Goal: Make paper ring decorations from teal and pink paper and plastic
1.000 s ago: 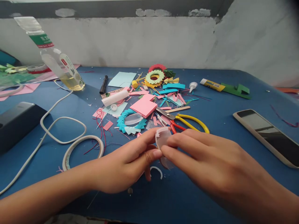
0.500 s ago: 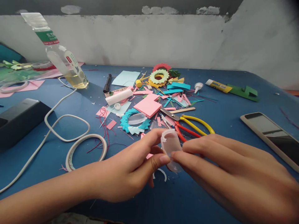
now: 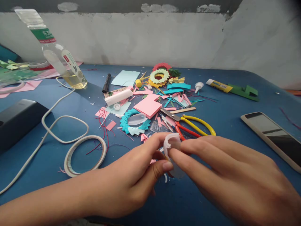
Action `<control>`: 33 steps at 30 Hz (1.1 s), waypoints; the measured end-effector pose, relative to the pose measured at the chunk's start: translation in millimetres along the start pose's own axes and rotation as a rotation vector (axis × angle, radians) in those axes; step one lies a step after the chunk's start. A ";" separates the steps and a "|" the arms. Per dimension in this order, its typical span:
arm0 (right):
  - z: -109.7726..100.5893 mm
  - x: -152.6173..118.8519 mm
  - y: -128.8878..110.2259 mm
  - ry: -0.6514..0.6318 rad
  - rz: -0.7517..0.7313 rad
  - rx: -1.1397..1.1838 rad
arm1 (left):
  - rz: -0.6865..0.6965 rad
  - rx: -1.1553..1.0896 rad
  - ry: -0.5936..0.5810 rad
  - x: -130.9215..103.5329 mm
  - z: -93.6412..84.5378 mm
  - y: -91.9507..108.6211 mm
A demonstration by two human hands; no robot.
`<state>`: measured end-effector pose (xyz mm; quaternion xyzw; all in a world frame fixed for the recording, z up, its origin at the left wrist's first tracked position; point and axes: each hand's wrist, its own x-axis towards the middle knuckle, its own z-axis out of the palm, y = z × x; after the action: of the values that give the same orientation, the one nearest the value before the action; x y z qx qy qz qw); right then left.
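A curved piece of translucent white plastic [image 3: 174, 141] with a ragged edge, like a cut section of a small bottle, is held up over the front of the table. My left hand [image 3: 138, 171] pinches it from the left, thumb in front and index finger behind its upper rim. From the right, the fingers of my right hand [image 3: 225, 172] close on the same piece, one fingertip reaching inside the curve; the right thumb is hidden. Just beyond lie scissors [image 3: 197, 127] with yellow and red handles. A blue folded-paper ring [image 3: 125, 121] surrounds another clear plastic piece [image 3: 136, 119].
Pink square paper [image 3: 148, 106] and colourful scraps cover the middle. A roll of tape [image 3: 68, 160], a white cable [image 3: 44, 122] and a dark box [image 3: 23, 119] lie left, below a tall bottle [image 3: 63, 62]. A phone [image 3: 270, 135] and a glue tube [image 3: 218, 85] are right.
The plastic piece has tilted and turned between my fingers, so its ragged rim now shows more edge-on. My right fingertips have moved up and left into its curve. The view has shifted slightly.
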<state>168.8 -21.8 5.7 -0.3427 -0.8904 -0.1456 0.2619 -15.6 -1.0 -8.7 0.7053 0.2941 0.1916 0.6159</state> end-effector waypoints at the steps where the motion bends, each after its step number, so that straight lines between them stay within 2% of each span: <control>1: -0.4 0.3 -0.3 0.014 -0.015 -0.010 | -0.002 -0.014 0.007 0.1 0.5 0.0; 4: -1.4 0.7 -0.5 0.048 -0.032 -0.017 | 0.014 -0.055 0.019 0.1 0.9 0.2; 8: 0.0 -3.1 0.3 -0.018 -0.003 -0.007 | 0.020 -0.061 0.022 0.5 -0.3 -0.6; 11: 1.5 -6.4 0.0 -0.044 0.100 0.038 | 0.016 -0.073 0.037 1.5 -0.3 -2.8; 15: 3.1 -7.1 -3.2 0.007 0.231 0.039 | 0.025 -0.103 0.063 2.6 3.2 -5.3; 27: 10.3 -4.1 -4.2 -0.003 0.141 0.043 | 0.078 0.063 0.141 1.5 10.9 -8.1; 31: 13.0 -4.5 0.8 -0.032 0.114 0.055 | 0.004 -0.036 0.104 0.5 8.7 -7.3; 33: 10.6 -3.7 3.9 -0.024 0.152 0.107 | -0.044 -0.144 0.073 -0.3 7.1 -4.4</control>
<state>169.9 -16.3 -4.7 -0.3965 -0.8715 -0.0735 0.2792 -12.1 -6.2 -14.2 0.6451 0.3172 0.2245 0.6579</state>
